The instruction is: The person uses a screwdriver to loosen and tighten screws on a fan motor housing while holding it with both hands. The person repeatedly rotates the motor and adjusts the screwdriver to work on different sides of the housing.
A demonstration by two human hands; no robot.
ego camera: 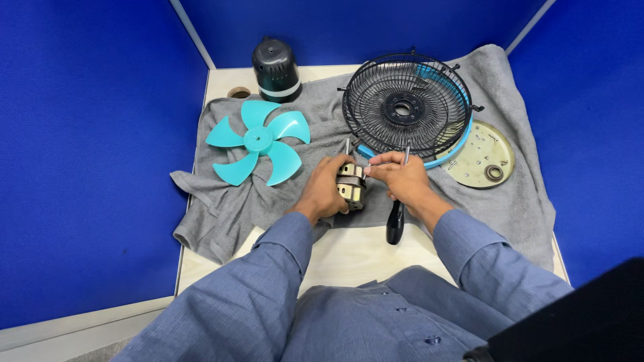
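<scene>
The fan motor [351,186] looks like dull bare metal; the blade [258,141] is smooth turquoise plastic, slightly glossy; the grille [406,104] is black coated wire; the towel [483,194] is rough grey cloth; the tabletop [349,258] is pale, matt wood

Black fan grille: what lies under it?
Under the black fan grille sits a blue ring, showing along the lower right edge, and below that the grey towel. Whatever else lies beneath the grille's centre is hidden by its wires and hub.
</scene>
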